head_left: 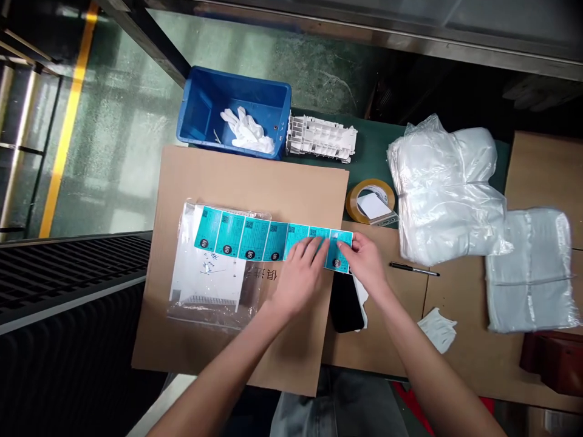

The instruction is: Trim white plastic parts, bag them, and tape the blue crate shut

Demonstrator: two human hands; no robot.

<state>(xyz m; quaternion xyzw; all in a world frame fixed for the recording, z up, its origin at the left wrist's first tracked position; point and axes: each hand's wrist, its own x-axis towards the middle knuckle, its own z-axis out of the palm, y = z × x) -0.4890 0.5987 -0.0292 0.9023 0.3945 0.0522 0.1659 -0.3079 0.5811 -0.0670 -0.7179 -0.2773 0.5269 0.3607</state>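
Note:
A strip of several teal labels (255,238) lies across a brown cardboard sheet (237,176). Its left end rests on a clear plastic bag (209,285) holding a white paper. My left hand (298,273) lies flat on the strip near its right end, fingers stretched out. My right hand (367,258) pinches the rightmost teal label (337,258) at the strip's end. A black phone (346,303) lies under my right wrist.
A blue bin (195,109) with white gloves stands at the back, a white plastic part (321,138) beside it. A tape roll (371,200), a pen (414,269), stacks of clear bags (449,191) and a white glove (438,328) lie to the right.

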